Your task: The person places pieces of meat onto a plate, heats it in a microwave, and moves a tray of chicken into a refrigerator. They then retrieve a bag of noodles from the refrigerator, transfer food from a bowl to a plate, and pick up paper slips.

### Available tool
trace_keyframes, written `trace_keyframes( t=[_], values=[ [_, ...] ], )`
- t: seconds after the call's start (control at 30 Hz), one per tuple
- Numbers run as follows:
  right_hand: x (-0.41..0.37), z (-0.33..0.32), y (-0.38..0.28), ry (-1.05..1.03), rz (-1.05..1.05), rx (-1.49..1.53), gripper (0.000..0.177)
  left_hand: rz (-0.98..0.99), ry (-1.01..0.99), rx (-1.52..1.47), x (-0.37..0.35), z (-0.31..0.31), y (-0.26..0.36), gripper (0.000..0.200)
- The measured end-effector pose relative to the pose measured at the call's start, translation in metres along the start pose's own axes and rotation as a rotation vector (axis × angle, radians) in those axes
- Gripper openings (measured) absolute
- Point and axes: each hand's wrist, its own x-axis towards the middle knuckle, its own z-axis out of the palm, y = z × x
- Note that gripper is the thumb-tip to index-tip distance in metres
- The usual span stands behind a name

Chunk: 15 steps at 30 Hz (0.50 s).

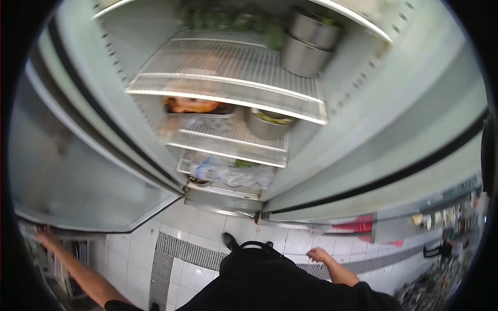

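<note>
- Here's the tall fridge (220,199), open wide.
- Its left door (83,160) stands swung out, long axis upright, free edge toward the person.
- Left hand (45,237) right at that edge, whether gripping or touching, can't tell.
- Right hand (319,254) hangs low, fingers partly curled, contents unclear.

cannot read any text, label, brand, number or sign. cannot make out lettering on the left fridge door (78,160), metal pots (306,56) or plastic bag (233,172); blurred. same for the pink item (358,224) past the right fridge door (415,114): too small and smeared to read.
</note>
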Motion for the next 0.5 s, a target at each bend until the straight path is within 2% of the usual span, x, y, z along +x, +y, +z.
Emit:
trace_keyframes(
  t=[0.03, 0.07, 0.1, 0.13, 0.17, 0.2, 0.3, 0.43, 0.5],
  values=[
    [-0.004, -0.012, -0.003, 0.016, 0.019, 0.110, 0.039, -0.148, -0.042, -0.081, -0.023, 0.008, 0.032, 0.066],
    [-0.005, -0.019, -0.007, 0.094, 0.023, 0.188, 0.041, -0.226, -0.116, -0.045, 0.025, -0.017, 0.012, 0.068],
    [0.002, -0.028, -0.009, 0.108, 0.044, 0.189, 0.041, -0.251, -0.045, -0.064, -0.028, 0.015, 0.057, 0.068],
    [-0.020, -0.055, -0.040, 0.130, 0.042, 0.195, 0.040, -0.384, -0.057, -0.103, 0.003, 0.013, 0.059, 0.065],
    [-0.014, -0.058, -0.037, 0.193, -0.013, 0.321, 0.038, -0.389, -0.073, -0.127, -0.004, 0.033, 0.057, 0.065],
    [-0.013, -0.061, -0.038, 0.201, -0.032, 0.308, 0.038, -0.361, -0.115, -0.136, -0.006, 0.036, 0.058, 0.066],
    [0.013, -0.079, -0.033, 0.130, -0.104, 0.325, 0.035, -0.269, -0.140, -0.097, -0.031, -0.016, 0.076, 0.071],
    [0.022, -0.092, -0.014, 0.074, -0.155, 0.183, 0.036, -0.186, -0.206, 0.025, 0.007, -0.083, 0.061, 0.074],
    [0.019, -0.082, 0.007, 0.214, -0.058, 0.292, 0.035, -0.108, -0.135, -0.024, 0.034, -0.103, 0.066, 0.076]
  ],
)
